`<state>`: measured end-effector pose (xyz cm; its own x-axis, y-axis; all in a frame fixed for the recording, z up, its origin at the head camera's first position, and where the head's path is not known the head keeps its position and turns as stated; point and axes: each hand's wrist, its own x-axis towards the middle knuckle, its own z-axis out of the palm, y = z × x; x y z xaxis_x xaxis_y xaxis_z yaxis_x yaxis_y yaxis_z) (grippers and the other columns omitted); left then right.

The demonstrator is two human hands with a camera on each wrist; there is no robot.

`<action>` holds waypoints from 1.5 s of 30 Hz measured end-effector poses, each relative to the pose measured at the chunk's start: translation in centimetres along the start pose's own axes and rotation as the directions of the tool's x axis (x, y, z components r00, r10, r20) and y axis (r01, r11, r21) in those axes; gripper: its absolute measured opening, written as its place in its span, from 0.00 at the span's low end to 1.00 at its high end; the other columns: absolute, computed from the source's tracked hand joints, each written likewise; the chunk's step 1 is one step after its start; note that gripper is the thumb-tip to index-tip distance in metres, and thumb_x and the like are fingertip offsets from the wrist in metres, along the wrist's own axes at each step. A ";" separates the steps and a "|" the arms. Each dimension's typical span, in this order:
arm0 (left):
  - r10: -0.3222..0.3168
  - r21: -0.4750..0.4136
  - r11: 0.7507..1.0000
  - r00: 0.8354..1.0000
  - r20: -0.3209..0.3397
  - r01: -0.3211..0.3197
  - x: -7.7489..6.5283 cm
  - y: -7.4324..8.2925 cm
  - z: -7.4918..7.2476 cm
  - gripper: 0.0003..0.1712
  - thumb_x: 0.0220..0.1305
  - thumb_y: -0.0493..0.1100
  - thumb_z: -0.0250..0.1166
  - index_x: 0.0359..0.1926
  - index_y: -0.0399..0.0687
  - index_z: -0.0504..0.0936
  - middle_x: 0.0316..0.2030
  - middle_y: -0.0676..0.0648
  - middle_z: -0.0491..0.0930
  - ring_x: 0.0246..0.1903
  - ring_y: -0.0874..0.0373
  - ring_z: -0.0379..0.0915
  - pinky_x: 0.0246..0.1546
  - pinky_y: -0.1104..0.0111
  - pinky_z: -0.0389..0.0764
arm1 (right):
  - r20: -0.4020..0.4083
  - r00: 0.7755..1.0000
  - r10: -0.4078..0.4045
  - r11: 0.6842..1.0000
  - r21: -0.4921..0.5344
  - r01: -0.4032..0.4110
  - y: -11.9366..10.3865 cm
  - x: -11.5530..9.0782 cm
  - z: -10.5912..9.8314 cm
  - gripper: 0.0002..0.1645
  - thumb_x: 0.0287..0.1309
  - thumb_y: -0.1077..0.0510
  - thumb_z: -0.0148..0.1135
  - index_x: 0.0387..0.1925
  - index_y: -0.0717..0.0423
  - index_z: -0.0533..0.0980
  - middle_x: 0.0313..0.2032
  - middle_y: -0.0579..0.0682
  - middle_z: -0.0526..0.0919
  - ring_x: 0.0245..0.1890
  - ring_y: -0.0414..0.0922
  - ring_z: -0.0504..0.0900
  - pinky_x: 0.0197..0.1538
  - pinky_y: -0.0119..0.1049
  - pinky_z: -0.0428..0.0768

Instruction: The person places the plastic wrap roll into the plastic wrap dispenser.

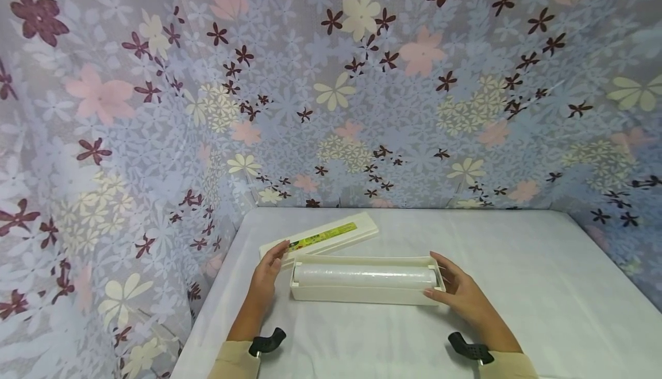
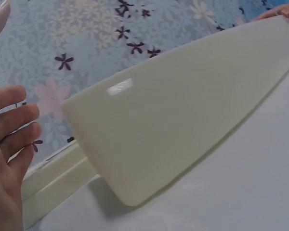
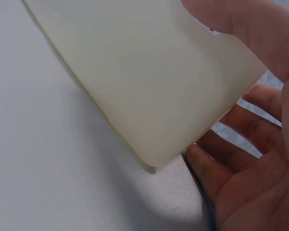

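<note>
A long cream box (image 1: 362, 294) sits across the table with a roll of cling film (image 1: 364, 276) lying inside it. My right hand (image 1: 460, 293) grips the box's right end, thumb on the front wall and fingers round the end. In the right wrist view the thumb (image 3: 260, 29) presses the box's face (image 3: 135, 82). My left hand (image 1: 266, 275) is beside the box's left end, its fingers spread and loosely bent. The left wrist view shows a gap between those fingers (image 2: 19, 118) and the box (image 2: 173, 106). Behind them lies the box's lid (image 1: 362, 228), slanted, with a yellow-green label.
The table (image 1: 543, 287) has a white cover. A flowered curtain (image 1: 393, 97) hangs along its back and sides. Each wrist carries a black camera mount, one on the left (image 1: 267, 342) and one on the right (image 1: 469, 348).
</note>
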<state>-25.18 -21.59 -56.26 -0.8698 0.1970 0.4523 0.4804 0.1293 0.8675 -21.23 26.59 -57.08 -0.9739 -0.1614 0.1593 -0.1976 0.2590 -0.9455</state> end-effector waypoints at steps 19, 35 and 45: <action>-0.114 0.253 0.957 0.985 -0.128 0.144 0.9 -0.8 -2.6 0.30 0.80 0.46 0.59 0.77 0.45 0.69 0.76 0.38 0.64 0.77 0.39 0.51 0.73 0.38 0.47 | 0.001 1.000 0.006 1.000 0.008 -0.006 0.0 -0.1 0.2 0.60 0.55 0.58 0.83 0.82 0.55 0.57 0.73 0.66 0.67 0.71 0.67 0.66 0.56 0.26 0.75; -0.180 0.490 0.856 0.984 -0.018 0.166 4.4 -3.3 -4.5 0.38 0.78 0.54 0.62 0.77 0.36 0.65 0.77 0.34 0.61 0.76 0.35 0.50 0.74 0.39 0.49 | 0.014 1.000 -0.019 0.999 0.043 0.018 0.2 0.1 -0.3 0.59 0.55 0.60 0.82 0.81 0.55 0.58 0.71 0.64 0.69 0.68 0.55 0.72 0.56 0.30 0.78; -0.242 0.588 0.790 0.969 0.039 0.173 4.7 -4.6 -4.9 0.48 0.70 0.61 0.69 0.79 0.39 0.65 0.78 0.35 0.59 0.77 0.35 0.49 0.73 0.40 0.51 | 0.007 1.000 0.011 0.999 0.037 -0.011 0.2 0.0 -0.2 0.60 0.55 0.59 0.83 0.82 0.55 0.57 0.72 0.64 0.69 0.70 0.66 0.67 0.57 0.27 0.76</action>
<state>-32.03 -26.05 -57.10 -0.9551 0.1981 0.2204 0.2949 0.7075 0.6422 -21.33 26.86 -57.18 -0.9752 -0.1651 0.1471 -0.1825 0.2251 -0.9571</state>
